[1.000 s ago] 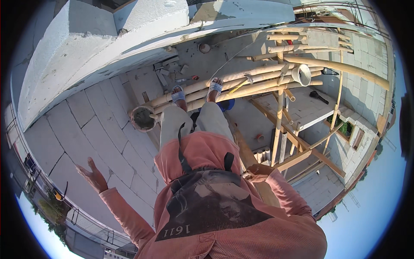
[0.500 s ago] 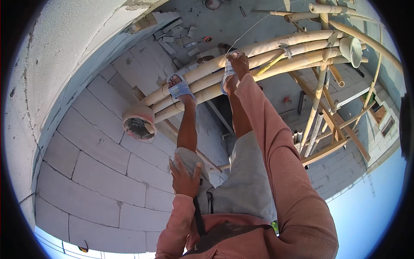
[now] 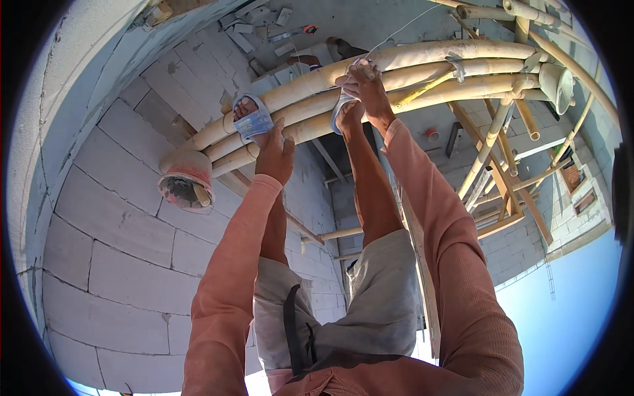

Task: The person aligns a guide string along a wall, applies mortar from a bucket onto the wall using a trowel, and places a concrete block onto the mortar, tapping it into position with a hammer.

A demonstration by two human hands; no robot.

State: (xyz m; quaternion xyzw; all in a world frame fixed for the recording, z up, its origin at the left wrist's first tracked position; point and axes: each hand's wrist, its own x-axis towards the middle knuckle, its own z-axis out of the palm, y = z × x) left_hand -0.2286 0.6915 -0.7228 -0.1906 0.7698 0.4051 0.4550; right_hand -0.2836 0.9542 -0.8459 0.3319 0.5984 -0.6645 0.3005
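Note:
I am squatting on several bamboo poles point(image 3: 304, 125) in blue slide sandals point(image 3: 253, 123). My right hand point(image 3: 370, 96) is down at the poles beside my right foot, its fingers curled. A thin pale string point(image 3: 403, 30) runs from it toward the upper right, and the fingers appear closed on it. My left hand point(image 3: 276, 155) hangs forward just beside my left foot, fingers loosely extended and holding nothing visible. To the right, a yellow-handled tool point(image 3: 422, 91) and a grey metal tool point(image 3: 456, 64) lie on the poles.
A mortar-smeared bucket point(image 3: 186, 181) stands at the poles' left end, a pale bucket point(image 3: 557, 86) at the right. Grey block walls point(image 3: 119, 204) rise at left. Bamboo and timber framing point(image 3: 508, 178) stands at right. Far below lie block pieces point(image 3: 241, 39), a handsaw point(image 3: 294, 33) and someone's arm point(image 3: 304, 60).
My left hand has left my knee and reached forward beside my left foot. The view has shifted, and my right hand stays at the poles with the string.

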